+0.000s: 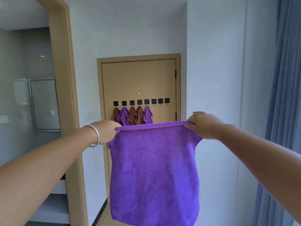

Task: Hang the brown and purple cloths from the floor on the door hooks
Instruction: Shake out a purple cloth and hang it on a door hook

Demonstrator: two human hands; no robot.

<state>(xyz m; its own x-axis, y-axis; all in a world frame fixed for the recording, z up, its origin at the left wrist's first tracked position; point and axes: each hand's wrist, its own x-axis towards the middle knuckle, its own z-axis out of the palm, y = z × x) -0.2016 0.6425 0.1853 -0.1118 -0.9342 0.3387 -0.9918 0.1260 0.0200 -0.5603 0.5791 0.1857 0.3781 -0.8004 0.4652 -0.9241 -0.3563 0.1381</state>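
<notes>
A purple cloth (154, 173) hangs flat in front of me, stretched by its top edge. My left hand (106, 133), with a silver bangle on the wrist, pinches the top left corner. My right hand (203, 124) grips the top right corner. Beyond it stands a tan door (140, 79) with a row of several black hooks (140, 101). The left hooks carry cloths: a brown cloth (115, 114), a purple one (123, 115), two brown ones (136, 115) and another purple one (147, 115). The three hooks on the right (160, 101) are bare. The floor is hidden by the held cloth.
A tan door frame (65, 79) stands close on the left, with a glass partition (24, 95) behind it. White walls flank the short passage to the door. A blue curtain (286, 95) hangs along the right edge.
</notes>
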